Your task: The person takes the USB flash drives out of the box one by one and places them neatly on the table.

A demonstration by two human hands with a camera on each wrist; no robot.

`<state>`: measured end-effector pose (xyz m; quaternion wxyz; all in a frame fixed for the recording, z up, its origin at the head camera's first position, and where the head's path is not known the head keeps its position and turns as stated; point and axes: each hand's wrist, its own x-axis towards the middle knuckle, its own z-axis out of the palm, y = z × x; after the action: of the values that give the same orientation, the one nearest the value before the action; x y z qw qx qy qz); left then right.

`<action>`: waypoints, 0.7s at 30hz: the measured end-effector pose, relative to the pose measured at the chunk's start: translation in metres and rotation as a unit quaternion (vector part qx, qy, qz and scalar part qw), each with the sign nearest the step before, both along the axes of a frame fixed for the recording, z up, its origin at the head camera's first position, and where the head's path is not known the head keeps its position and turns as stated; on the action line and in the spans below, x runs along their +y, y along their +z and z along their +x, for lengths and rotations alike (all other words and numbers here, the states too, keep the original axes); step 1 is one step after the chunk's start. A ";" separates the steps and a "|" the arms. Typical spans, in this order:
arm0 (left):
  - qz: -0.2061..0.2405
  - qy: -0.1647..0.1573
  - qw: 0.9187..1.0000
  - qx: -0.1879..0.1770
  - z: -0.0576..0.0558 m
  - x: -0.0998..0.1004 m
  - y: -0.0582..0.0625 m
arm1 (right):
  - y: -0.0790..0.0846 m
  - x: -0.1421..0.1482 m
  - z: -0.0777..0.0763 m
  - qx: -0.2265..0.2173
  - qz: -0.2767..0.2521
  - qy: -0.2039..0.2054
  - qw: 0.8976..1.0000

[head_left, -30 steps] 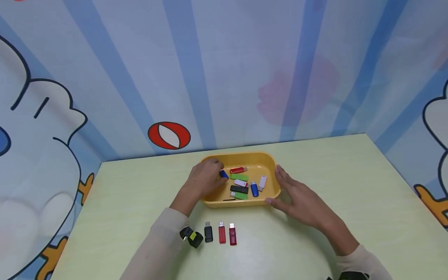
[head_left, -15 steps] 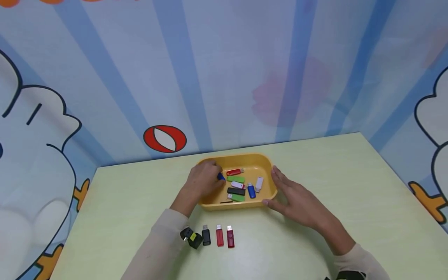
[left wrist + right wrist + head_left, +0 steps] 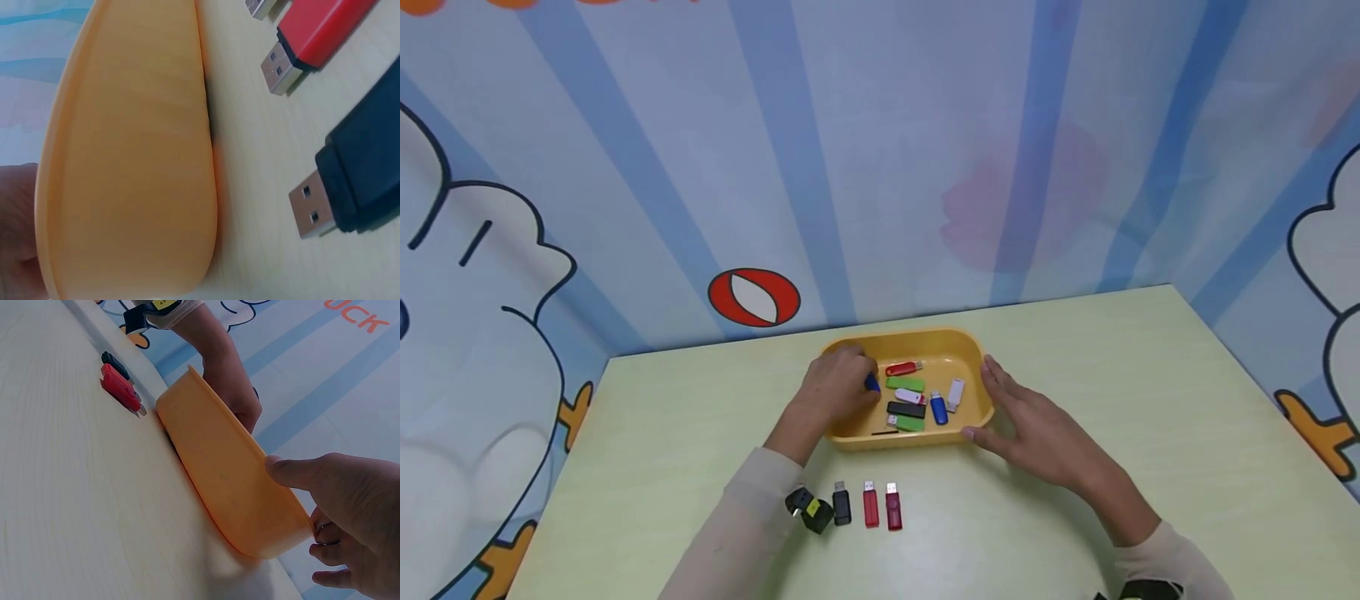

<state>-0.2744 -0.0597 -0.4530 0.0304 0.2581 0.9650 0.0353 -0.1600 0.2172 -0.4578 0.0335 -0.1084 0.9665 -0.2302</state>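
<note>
In the head view a yellow plastic tray (image 3: 964, 360) holds several USB sticks. My left hand (image 3: 838, 383) reaches over its left end and pinches a blue USB stick (image 3: 872, 382), partly hidden by the fingers. My right hand (image 3: 1037, 429) rests against the tray's right end, with fairly straight fingers on the end wall and the thumb by the front corner. The right wrist view shows that thumb touching the rim. Inside the tray lie a red stick (image 3: 903, 367), a black one (image 3: 906, 410), another blue one (image 3: 938, 408), and green and white ones.
In front of the tray, a black USB stick (image 3: 842, 504), a red one (image 3: 870, 505) and a dark red one (image 3: 893, 507) stand in a row on the pale table (image 3: 1075, 342). A patterned blue backdrop (image 3: 895, 167) rises behind.
The blue USB stick at my left fingers has turned and shifted slightly toward the left hand. The head view has shifted a little. My right hand stays against the tray.
</note>
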 end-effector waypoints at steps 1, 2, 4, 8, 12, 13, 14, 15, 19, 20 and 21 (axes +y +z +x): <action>0.002 0.000 1.000 -0.002 0.000 0.000 0.000 | 0.000 0.000 0.000 0.000 0.000 -0.001 1.000; 0.004 0.000 1.000 -0.004 0.000 0.000 0.000 | 0.000 0.000 0.000 -0.001 0.000 -0.001 1.000; 0.009 0.002 1.000 -0.007 0.000 0.000 0.000 | 0.001 0.000 0.000 -0.001 0.001 -0.001 1.000; 0.014 0.006 1.000 -0.008 0.001 0.001 0.000 | 0.002 0.000 -0.001 0.001 0.002 0.003 1.000; 0.019 0.007 1.000 -0.007 0.001 0.002 0.000 | 0.002 0.002 -0.001 0.002 0.001 0.003 1.000; 0.019 0.006 1.000 -0.007 0.001 0.003 0.000 | 0.002 0.002 -0.001 0.002 0.002 0.002 1.000; 0.020 0.006 1.000 -0.008 0.002 0.003 0.000 | 0.001 0.002 -0.001 0.001 0.002 0.001 1.000; 0.020 0.005 1.000 -0.009 0.002 0.004 0.000 | 0.001 0.003 -0.001 -0.001 0.002 0.001 1.000; 0.017 0.003 1.000 -0.008 0.004 0.004 0.000 | 0.000 0.003 0.000 -0.003 0.002 0.001 1.000; 0.018 0.004 1.000 -0.008 0.004 0.004 0.000 | 0.001 0.003 0.000 -0.003 0.002 0.001 1.000; 0.018 0.004 1.000 -0.007 0.004 0.004 0.000 | 0.001 0.003 0.000 -0.002 0.003 0.002 1.000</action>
<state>-0.2701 -0.0553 -0.4525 0.0324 0.2548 0.9649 0.0541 -0.1601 0.2205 -0.4570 0.0359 -0.1096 0.9669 -0.2277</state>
